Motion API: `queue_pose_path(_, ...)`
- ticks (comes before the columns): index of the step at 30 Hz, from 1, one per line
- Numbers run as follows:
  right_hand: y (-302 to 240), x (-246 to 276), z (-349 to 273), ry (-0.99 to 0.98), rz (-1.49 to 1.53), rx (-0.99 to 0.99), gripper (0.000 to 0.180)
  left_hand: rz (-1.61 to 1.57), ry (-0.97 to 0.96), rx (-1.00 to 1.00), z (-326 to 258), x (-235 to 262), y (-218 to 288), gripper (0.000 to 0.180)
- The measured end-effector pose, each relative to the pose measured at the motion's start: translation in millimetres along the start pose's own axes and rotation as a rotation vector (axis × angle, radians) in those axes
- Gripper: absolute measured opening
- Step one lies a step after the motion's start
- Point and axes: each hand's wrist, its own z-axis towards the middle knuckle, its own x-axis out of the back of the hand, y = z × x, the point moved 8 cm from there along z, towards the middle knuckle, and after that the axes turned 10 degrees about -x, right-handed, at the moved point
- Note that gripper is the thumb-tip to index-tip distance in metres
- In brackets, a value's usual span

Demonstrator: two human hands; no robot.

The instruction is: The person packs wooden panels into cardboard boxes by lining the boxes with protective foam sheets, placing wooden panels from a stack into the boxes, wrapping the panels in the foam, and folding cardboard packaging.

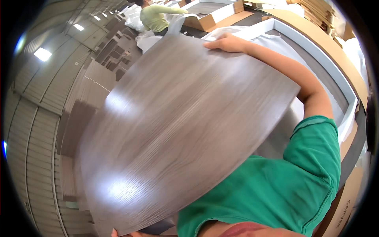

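Observation:
A large grey-brown wood-grain panel (185,118) fills the middle of the view, tilted up in front of me, with bright light reflections on its smooth face. My right hand (228,43) grips its far edge, thumb lying on the face and the other fingers mostly hidden behind. At the panel's near left corner, my left hand (128,234) is closed round the edge; only fingertips and part of the hand show at the bottom of the picture. Beyond my right arm lies an open carton (361,79) holding a white foam-edged frame (316,39) and a grey board.
Stacks of similar panels (75,130) stand on the left. At the back, a person in a light green top (154,17) reaches toward another open carton (221,19). White wrapping (148,41) lies near that person, and flat cardboard (316,12) is piled at the back right.

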Motion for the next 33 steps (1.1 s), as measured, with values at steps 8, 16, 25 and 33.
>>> queue_pose_path(8, 167.3, 136.8, -119.9, 0.273, 0.312, -0.327, 0.061, -0.226, -0.123, 0.231, 7.5, -140.1, -0.5, 0.035)
queue_pose_path(16, 289.7, 236.1, -293.4, 0.608, 0.523, -0.584, 0.054, -0.689, -0.94, 0.718, -51.9, -398.5, -68.7, 0.017)
queue_pose_path(25, 347.6, 236.0, -441.6, 0.834, 0.819, -0.785, 0.049, -0.723, -1.206, 1.089, -204.0, -592.6, -154.1, 0.02)
queue_pose_path(33, 355.4, 262.3, -535.8, 1.027, -0.056, -1.154, 0.068, -0.744, -1.355, 1.466, -330.4, -667.6, -235.1, 0.027)
